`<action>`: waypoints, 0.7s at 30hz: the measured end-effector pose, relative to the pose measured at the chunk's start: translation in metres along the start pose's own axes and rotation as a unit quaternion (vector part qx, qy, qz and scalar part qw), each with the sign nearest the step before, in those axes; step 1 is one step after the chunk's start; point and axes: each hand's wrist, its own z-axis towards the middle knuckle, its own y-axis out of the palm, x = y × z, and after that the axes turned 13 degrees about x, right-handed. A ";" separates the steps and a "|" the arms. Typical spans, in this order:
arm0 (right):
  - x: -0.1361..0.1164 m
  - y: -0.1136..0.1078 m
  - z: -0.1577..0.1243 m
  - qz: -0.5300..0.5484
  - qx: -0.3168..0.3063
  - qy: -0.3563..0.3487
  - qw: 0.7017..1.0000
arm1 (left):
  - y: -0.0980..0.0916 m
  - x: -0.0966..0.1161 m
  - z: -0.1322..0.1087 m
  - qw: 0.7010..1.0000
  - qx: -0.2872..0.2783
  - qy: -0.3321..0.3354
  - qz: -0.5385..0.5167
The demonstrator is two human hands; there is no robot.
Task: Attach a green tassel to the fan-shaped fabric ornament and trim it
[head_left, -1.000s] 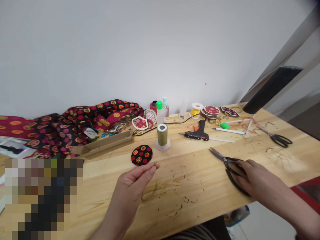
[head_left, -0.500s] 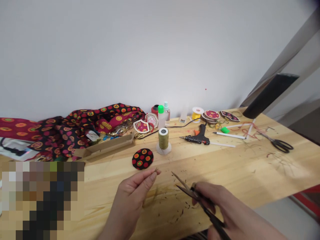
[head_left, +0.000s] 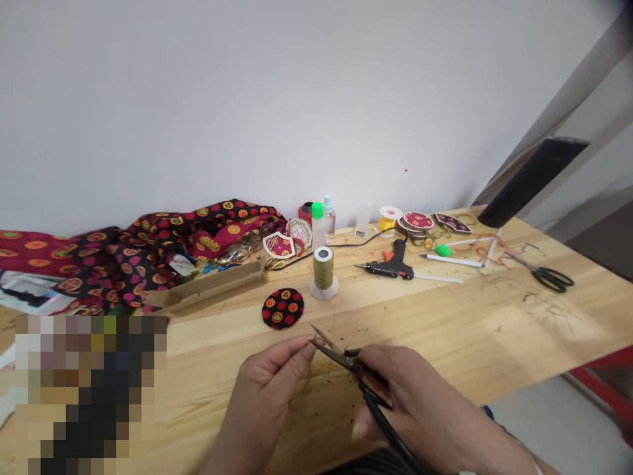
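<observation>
My left hand pinches a thin olive thread, its end barely showing at the fingertips. In my right hand are dark scissors, their blades parted and their tips right at my left fingertips. Beyond my left hand a round patterned fabric disc lies flat on the wooden table. A spool of olive thread stands upright behind and to the right of the disc. Small dark clippings are scattered beneath the scissors.
A glue gun and a second pair of scissors lie to the right. Patterned cloth is heaped at the back left behind a cardboard tray. Small bottles stand near the wall. A black cylinder leans at the back right.
My right hand has moved left with the scissors, bringing the blades from a gap away up to my left fingertips. My left hand keeps its pinch in nearly the same place.
</observation>
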 end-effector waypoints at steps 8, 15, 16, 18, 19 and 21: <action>-0.006 0.001 0.005 0.048 0.002 -0.035 0.998 | -0.001 -0.003 0.000 0.999 -0.028 0.010 0.022; -0.003 0.006 0.006 0.056 -0.004 -0.019 0.998 | 0.000 -0.005 0.001 1.000 -0.027 0.002 0.013; -0.002 0.006 0.006 0.058 -0.008 -0.018 0.998 | 0.000 -0.005 0.001 1.000 -0.029 0.001 0.011; -0.001 0.006 0.006 0.059 -0.012 -0.019 0.998 | 0.000 -0.006 0.000 1.000 -0.028 -0.003 0.005; 0.000 0.006 0.005 0.056 -0.012 -0.018 0.998 | 0.000 -0.006 0.000 1.000 -0.027 -0.004 0.002; 0.001 0.006 0.005 0.051 -0.015 -0.013 0.998 | -0.001 -0.006 0.000 1.000 -0.025 -0.005 -0.002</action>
